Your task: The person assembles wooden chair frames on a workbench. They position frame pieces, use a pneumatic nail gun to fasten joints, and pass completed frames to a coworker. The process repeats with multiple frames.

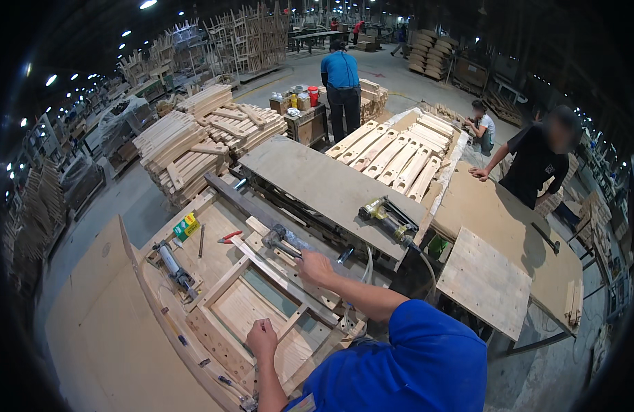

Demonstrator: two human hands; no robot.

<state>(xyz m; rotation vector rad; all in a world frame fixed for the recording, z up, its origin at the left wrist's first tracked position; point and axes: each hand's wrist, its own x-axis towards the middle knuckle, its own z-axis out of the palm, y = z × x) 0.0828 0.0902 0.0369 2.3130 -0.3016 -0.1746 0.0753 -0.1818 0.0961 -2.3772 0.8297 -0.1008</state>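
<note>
My right hand (315, 268) is closed around the handle of a hammer (275, 237), whose metal head is over the far rail of a light wooden frame (224, 283). The frame lies in the wooden jig on the bench in front of me. My left hand (262, 338) is closed over the frame's inside, near a short crosspiece (292, 323). Whatever its fingers hold, if anything, is hidden. Left of the frame rests a metal air cylinder (171, 264). Beyond it lie a green and yellow box (186, 226), a thin rod (201, 242) and red-handled pliers (230, 237).
A nail gun (389, 221) with a hose lies on the grey board (296, 165). Shaped wooden slats (392, 154) lie beyond it. Wood stacks (193, 141) stand at left. A co-worker in black (537, 161) leans on a table holding another hammer (547, 237).
</note>
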